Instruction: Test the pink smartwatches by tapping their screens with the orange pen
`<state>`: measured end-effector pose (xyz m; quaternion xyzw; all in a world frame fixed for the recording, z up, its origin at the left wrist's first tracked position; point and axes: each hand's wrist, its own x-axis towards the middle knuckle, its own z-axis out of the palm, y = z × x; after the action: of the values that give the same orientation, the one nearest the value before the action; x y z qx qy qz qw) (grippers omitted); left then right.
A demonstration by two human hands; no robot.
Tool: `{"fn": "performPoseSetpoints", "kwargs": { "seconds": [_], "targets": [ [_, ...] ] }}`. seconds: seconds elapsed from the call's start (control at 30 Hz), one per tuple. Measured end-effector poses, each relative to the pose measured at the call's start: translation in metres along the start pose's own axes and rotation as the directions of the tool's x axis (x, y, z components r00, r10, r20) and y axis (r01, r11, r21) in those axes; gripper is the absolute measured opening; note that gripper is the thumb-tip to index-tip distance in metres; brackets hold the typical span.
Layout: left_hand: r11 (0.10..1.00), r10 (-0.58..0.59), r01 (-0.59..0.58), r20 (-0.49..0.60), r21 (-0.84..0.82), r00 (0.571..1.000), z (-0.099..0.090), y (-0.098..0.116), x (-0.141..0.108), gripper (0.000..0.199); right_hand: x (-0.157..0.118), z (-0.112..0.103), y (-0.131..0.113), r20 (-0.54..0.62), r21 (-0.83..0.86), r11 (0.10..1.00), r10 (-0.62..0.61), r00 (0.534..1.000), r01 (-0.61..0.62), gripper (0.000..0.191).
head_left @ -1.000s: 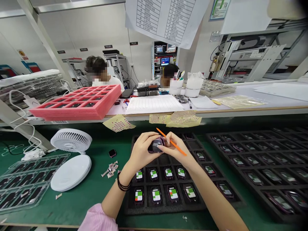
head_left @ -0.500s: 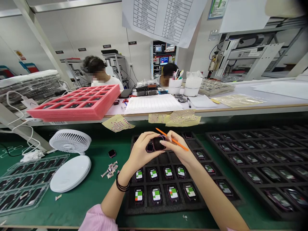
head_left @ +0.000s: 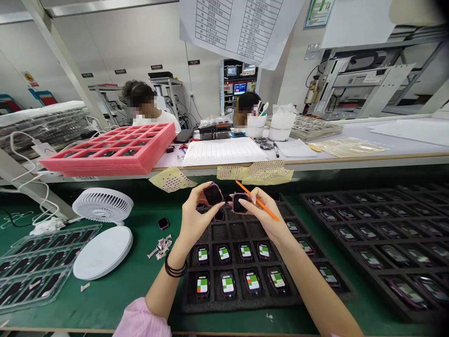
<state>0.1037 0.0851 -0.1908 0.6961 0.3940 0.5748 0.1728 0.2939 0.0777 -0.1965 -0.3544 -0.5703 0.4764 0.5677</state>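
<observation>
My left grip (head_left: 195,210) pinches smartwatch (head_left: 213,194); right grip (head_left: 264,221) holds second smartwatch (head_left: 240,204), orange stick (head_left: 268,211). Probably light, stiff, slick-glassed: I'd pinch frame (head_left: 240,194).

Left fingers (head_left: 213,212) and right fingers (head_left: 247,205) hold watches (head_left: 213,194)

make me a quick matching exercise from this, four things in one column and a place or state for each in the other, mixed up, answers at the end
Column one
1. slim orange pointed stick
2. white plastic fan with a round base
3. pink foam tray with square compartments
4. left hand

Column two
A. on the raised white shelf, left of the white lined paper sheet
B. holding a dark-screened square watch with a purple frame
C. in the right hand
D. standing on the green tabletop

Right pairs: 1-C, 2-D, 3-A, 4-B
</observation>
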Motion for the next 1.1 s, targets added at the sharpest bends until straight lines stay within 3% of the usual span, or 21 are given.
{"fn": "performPoseSetpoints", "kwargs": {
  "seconds": [0.13, 0.27, 0.4, 0.47, 0.63, 0.73, 0.87, 1.0, 1.1],
  "targets": [
    [0.999, -0.037, 0.038, 0.092, -0.012, 0.995, 0.005, -0.003, 0.001, 0.05, 0.005, -0.007, 0.006, -0.069, -0.064, 0.995, -0.076, 0.995, 0.072, 0.043],
    [0.994, -0.107, 0.111, 0.264, 0.002, 0.958, 0.019, -0.023, -0.001, 0.05, 0.018, -0.039, 0.037, -0.09, -0.396, 0.912, -0.158, 0.983, 0.11, 0.035],
    [0.974, -0.219, 0.164, 0.466, 0.156, 0.858, 0.049, -0.06, -0.003, 0.046, 0.032, -0.071, 0.083, -0.014, -0.692, 0.721, -0.036, 0.999, 0.016, 0.026],
    [0.936, -0.268, 0.075, 0.555, 0.344, 0.788, 0.067, -0.078, -0.003, 0.046, 0.036, -0.077, 0.103, -0.018, -0.734, 0.679, 0.003, 1.0, -0.015, 0.025],
    [0.884, -0.307, -0.014, 0.603, 0.468, 0.737, 0.096, -0.106, 0.0, 0.044, 0.04, -0.076, 0.12, -0.016, -0.8, 0.597, 0.084, 0.996, -0.063, 0.03],
    [0.857, -0.31, -0.068, 0.617, 0.51, 0.724, 0.097, -0.108, 0.003, 0.042, 0.036, -0.092, 0.109, -0.067, -0.845, 0.52, 0.123, 0.99, -0.122, 0.025],
    [0.861, -0.257, -0.153, 0.673, 0.486, 0.693, 0.106, -0.094, 0.006, 0.032, 0.023, -0.128, 0.091, -0.244, -0.899, 0.335, 0.148, 0.958, -0.281, 0.024],
    [0.881, -0.185, -0.252, 0.781, 0.401, 0.596, 0.139, -0.074, -0.006, 0.025, 0.004, -0.143, 0.089, -0.376, -0.905, 0.133, 0.188, 0.907, -0.403, 0.023],
    [0.87, -0.178, -0.295, 0.81, 0.395, 0.559, 0.167, -0.061, -0.018, 0.036, -0.007, -0.143, 0.093, -0.413, -0.901, 0.058, 0.184, 0.892, -0.429, 0.025]
  ]
}}
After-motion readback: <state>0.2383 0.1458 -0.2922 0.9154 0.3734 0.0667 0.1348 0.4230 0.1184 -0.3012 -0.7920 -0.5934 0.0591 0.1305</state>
